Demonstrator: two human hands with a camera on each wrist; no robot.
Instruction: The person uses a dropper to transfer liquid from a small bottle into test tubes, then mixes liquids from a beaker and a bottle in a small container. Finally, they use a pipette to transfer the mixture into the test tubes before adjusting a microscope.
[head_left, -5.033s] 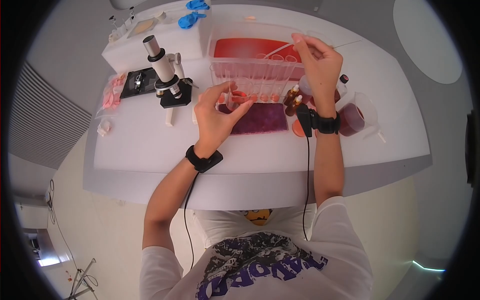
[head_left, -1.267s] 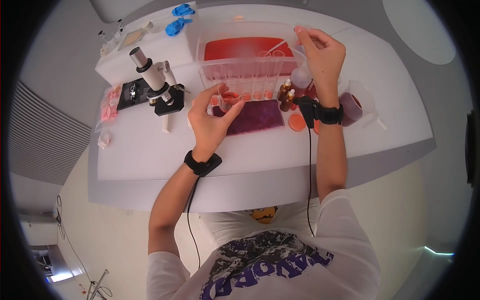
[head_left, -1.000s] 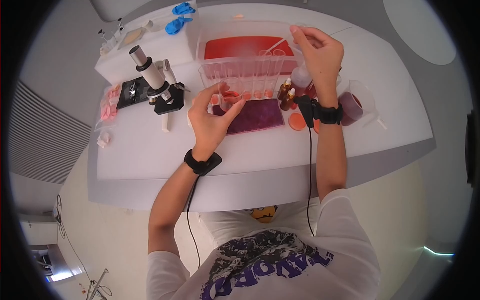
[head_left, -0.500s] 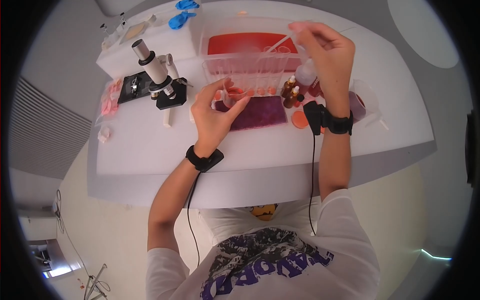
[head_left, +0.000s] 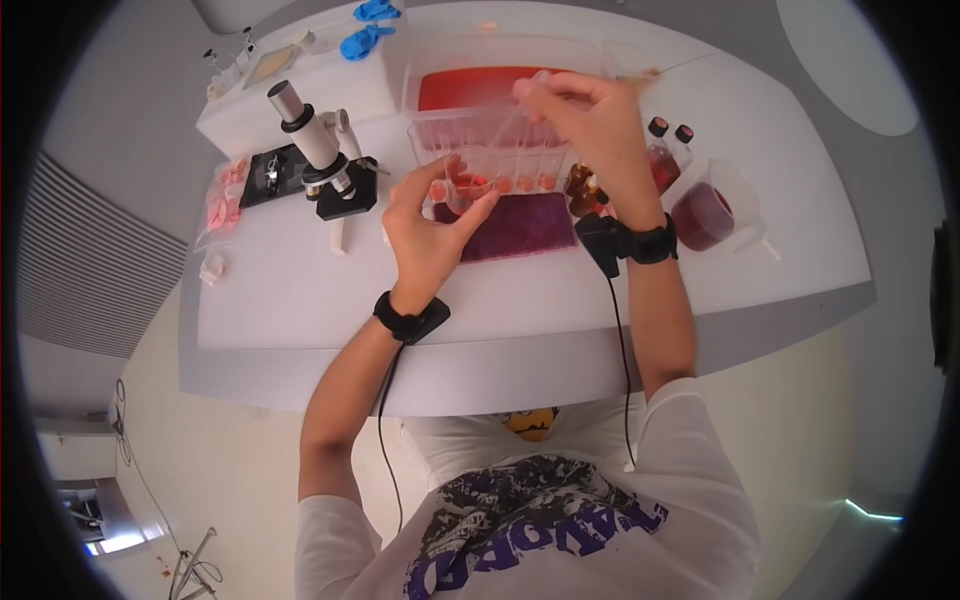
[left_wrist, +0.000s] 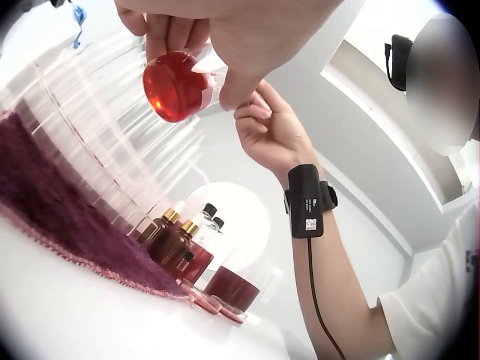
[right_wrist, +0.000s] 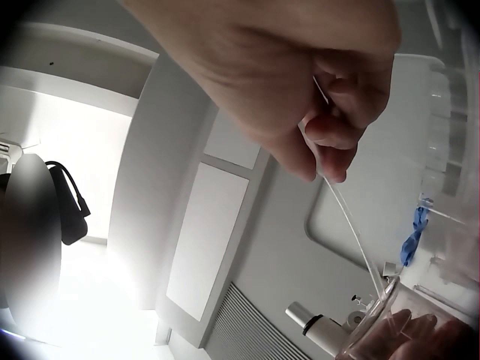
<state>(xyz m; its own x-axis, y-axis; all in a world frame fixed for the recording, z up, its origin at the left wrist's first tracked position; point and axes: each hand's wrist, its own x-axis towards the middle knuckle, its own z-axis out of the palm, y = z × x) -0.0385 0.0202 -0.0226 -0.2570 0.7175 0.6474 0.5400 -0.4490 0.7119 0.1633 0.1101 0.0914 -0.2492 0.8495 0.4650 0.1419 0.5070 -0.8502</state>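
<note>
My left hand grips a small clear beaker of red liquid between thumb and fingers, in front of the test tubes. With thumb and fingertips, my right hand pinches a thin clear dropper pipette. In the right wrist view it slants down to the beaker's rim. Behind the beaker, several test tubes stand in a clear rack, with red liquid at their bottoms. Flat on the table before the rack lies a purple cloth. Brown dropper bottles stand at the rack's right end, partly hidden by my right hand in the head view.
A microscope stands to the left. Right of my right hand are black-capped bottles and a larger beaker of dark red liquid. At the back sits a clear plastic bin with red inside, near blue gloves.
My right hand has swung left with the pipette, from over the test tubes toward the beaker. Throughout, my left hand keeps hold of the beaker in about the same place.
</note>
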